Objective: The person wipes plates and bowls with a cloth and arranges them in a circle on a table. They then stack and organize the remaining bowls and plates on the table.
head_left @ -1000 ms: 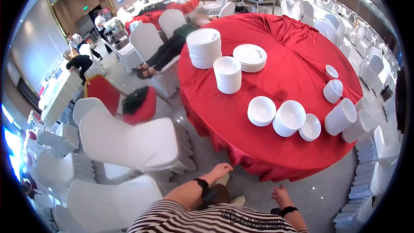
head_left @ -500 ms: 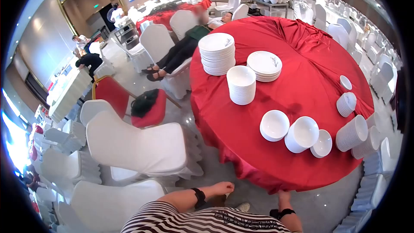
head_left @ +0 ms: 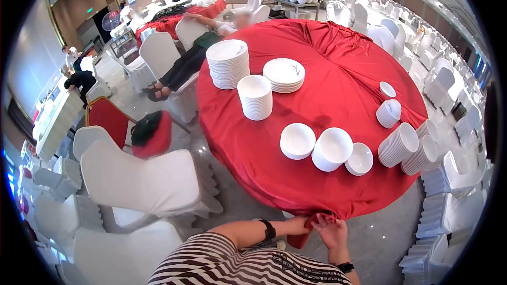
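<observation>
A red tablecloth [head_left: 253, 142] covers the round table. At its near edge my left hand [head_left: 300, 225] is closed on the cloth, its fingertips partly hidden, and a fold of red fabric hangs below. Just to the right, my right hand [head_left: 331, 232] is turned palm up with fingers apart, touching the cloth's hem. On the table stand a tall plate stack [head_left: 228, 64], a lower plate stack [head_left: 284, 75], a bowl stack [head_left: 255, 97], white bowls [head_left: 331, 149] nearer me and leaning bowl stacks [head_left: 398, 145] at the right.
White-covered chairs [head_left: 140, 177] stand close on the left, beside a red chair [head_left: 108, 119] with a dark item on its seat. A person [head_left: 185, 66] reclines across chairs beyond the table's left side. More covered chairs [head_left: 449, 179] line the right.
The view has shifted, so the table appears further left. My left hand has moved right to the cloth's edge and taken hold. My right hand has opened and turned palm up.
</observation>
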Demonstrator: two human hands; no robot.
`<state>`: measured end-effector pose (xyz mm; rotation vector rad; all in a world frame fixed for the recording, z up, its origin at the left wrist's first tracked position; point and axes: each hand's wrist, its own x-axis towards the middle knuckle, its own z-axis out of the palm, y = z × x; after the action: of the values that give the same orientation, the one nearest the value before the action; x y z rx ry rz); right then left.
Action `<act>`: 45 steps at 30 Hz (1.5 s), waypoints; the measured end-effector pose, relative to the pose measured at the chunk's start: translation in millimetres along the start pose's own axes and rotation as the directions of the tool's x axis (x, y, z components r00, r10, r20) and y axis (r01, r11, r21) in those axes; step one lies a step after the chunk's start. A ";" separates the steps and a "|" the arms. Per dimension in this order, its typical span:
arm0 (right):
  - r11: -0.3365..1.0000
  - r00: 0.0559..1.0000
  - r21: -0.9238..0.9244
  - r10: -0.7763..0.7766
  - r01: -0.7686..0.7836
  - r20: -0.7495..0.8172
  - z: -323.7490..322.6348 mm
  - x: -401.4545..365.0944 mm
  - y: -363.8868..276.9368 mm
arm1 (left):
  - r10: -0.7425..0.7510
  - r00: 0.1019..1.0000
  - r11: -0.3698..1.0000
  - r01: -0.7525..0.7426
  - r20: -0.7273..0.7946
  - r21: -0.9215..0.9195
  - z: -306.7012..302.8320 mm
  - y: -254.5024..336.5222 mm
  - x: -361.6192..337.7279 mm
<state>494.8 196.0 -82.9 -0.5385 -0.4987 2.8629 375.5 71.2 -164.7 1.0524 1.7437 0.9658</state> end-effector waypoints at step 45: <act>0.903 0.882 -0.301 -0.151 0.307 0.447 55.1 -44.5 -29.0 | 0.391 0.894 0.855 -0.267 -0.216 0.445 -64.6 144.7 -56.6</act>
<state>518.0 196.1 -10.0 0.0986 -1.0988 2.6490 368.4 57.5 2.9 1.5870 2.1171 1.0403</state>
